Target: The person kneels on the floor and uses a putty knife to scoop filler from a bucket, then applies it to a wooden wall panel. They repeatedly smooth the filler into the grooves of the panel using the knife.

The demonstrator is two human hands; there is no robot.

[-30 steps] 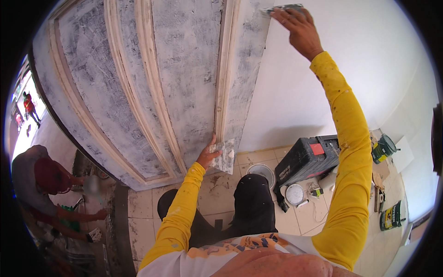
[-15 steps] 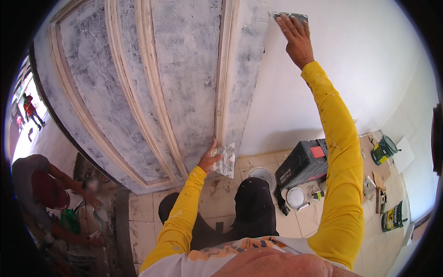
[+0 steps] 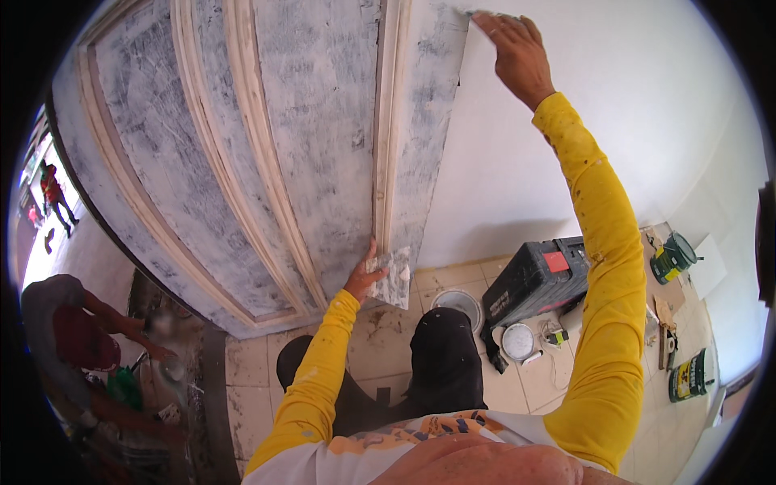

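Observation:
My right hand (image 3: 517,61) is raised high at the right edge of a tall grey-and-white smeared panel (image 3: 319,121). Its fingers are closed over a flat putty knife (image 3: 478,14), seen almost edge-on and largely hidden behind them. Lower down, my left hand (image 3: 364,279) grips a squarish putty knife (image 3: 394,279) whose blade is smeared with white and grey putty. That hand is close to the foot of a pale vertical moulding (image 3: 388,153) on the panel.
A black case (image 3: 533,279) stands by the white wall (image 3: 558,145), near a bucket (image 3: 458,305) and a white-filled tub (image 3: 517,343). Dark green pails (image 3: 672,257) are at the right. Another person (image 3: 77,339) bends at lower left; someone farther off (image 3: 53,192) stands outside.
My right hand has moved slightly up and left toward the panel's edge, and its blade has turned from face-on to nearly edge-on. My left hand has barely moved.

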